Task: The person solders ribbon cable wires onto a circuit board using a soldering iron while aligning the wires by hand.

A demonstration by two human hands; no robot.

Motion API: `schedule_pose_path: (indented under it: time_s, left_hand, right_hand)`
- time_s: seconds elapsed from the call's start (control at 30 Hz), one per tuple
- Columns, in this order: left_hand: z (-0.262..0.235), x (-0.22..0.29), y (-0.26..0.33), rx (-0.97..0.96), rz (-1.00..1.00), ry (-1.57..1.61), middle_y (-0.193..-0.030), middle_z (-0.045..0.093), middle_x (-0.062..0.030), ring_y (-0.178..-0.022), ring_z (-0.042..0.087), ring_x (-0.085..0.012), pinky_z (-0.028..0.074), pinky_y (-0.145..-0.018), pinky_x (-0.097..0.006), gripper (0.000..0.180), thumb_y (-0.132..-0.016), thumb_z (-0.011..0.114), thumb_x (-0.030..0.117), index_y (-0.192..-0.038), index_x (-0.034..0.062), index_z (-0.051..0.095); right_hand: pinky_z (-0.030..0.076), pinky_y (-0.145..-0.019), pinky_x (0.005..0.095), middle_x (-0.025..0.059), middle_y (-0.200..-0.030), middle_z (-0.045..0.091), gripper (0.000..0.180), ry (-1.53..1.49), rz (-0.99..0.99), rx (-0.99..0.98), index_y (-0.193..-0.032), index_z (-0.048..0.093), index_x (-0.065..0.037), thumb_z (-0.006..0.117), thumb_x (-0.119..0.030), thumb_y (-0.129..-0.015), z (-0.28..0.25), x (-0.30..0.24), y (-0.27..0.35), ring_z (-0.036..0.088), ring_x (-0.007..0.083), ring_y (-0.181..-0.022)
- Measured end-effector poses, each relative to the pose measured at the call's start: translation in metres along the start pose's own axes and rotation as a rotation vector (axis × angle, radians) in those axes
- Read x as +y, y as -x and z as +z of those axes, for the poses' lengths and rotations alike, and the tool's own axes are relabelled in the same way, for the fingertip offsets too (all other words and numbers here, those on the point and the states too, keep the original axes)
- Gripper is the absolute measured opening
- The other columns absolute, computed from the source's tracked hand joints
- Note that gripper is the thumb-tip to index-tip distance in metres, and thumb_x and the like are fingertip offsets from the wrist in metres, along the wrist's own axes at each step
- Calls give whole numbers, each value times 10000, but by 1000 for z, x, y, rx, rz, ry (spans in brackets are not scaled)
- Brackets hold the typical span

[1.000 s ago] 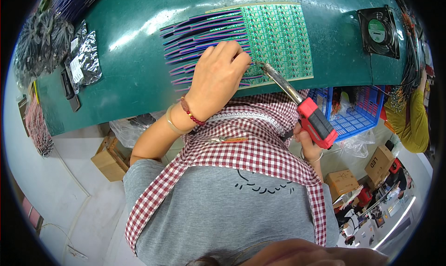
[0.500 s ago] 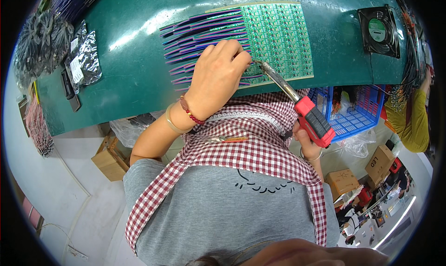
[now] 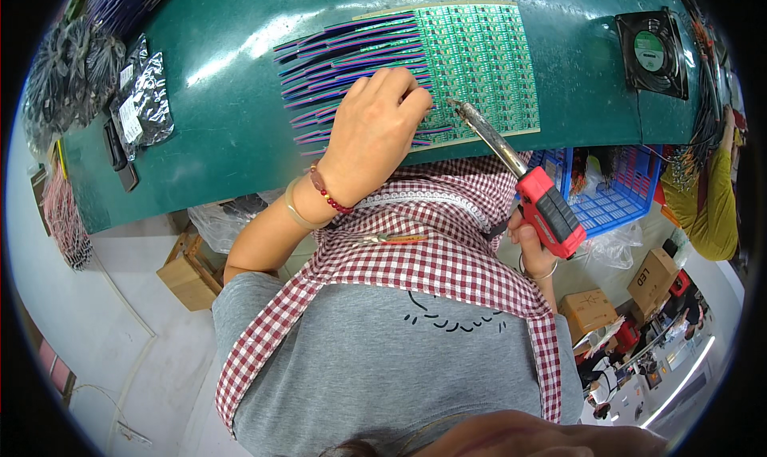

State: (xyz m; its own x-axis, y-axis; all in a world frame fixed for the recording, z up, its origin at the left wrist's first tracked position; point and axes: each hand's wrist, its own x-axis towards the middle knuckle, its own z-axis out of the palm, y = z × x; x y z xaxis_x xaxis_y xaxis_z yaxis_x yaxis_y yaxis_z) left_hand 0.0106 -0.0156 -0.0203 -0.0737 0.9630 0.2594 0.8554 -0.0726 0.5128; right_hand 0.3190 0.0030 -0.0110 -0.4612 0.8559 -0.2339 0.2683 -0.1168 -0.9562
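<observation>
Green rectangular circuit-board panel (image 3: 487, 69) lies partly under the curled left hand (image 3: 379, 125); what its hidden fingertips hold, I cannot tell. The right hand (image 3: 534, 245) grips a red-and-black soldering iron (image 3: 543, 201), its metal tip over the panel. Thin purple-and-blue wires (image 3: 351, 33) extend leftward across the glossy green table (image 3: 224, 137).

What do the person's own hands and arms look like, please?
The left hand and right hand wear no gloves. The left wrist has a dark red bead bracelet and a pale bangle; the right wrist, a thin light bangle. The grey left sleeve is short.
</observation>
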Motion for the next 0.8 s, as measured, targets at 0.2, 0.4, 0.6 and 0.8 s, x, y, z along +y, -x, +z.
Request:
schedule_pose_path:
  time_s: [0.2, 0.4, 0.6, 0.8]
  left_hand:
    - [0, 0, 0, 5, -4, 4, -861, 571, -57, -814, 585, -246, 460, -698, -365, 156, -741, 736, 49, -844, 67, 620]
    - [0, -1, 1, 10, -1, 0, -856, 573, -52, -809, 586, -242, 458, -690, -363, 165, -732, 741, 41, -842, 67, 621]
    - [0, -1, 0, 10, 0, -4, -856, 572, -49, -813, 585, -238, 454, -691, -360, 161, -733, 741, 49, -838, 69, 621]
    - [1, 0, 0, 11, 0, -11, -856, 571, -47, -813, 581, -236, 451, -695, -358, 154, -735, 738, 55, -833, 72, 621]
  right_hand:
    - [490, -611, 310, 87, -781, 668, 214, 149, -49, -39, -904, 698, -16, 708, -211, -816, -7, 14, 4, 639, 208, -674]
    - [490, -596, 321, 104, -815, 672, 207, 124, -15, -37, -920, 705, -23, 702, -188, -796, -7, 18, 6, 647, 235, -674]
    - [498, -596, 331, 114, -825, 670, 213, 154, -59, -30, -925, 701, -10, 700, -167, -782, -4, 16, 3, 655, 249, -681]
    - [499, -582, 321, 112, -797, 665, 221, 263, -71, -50, -923, 699, -2, 701, -167, -776, -4, 8, 4, 648, 250, -646]
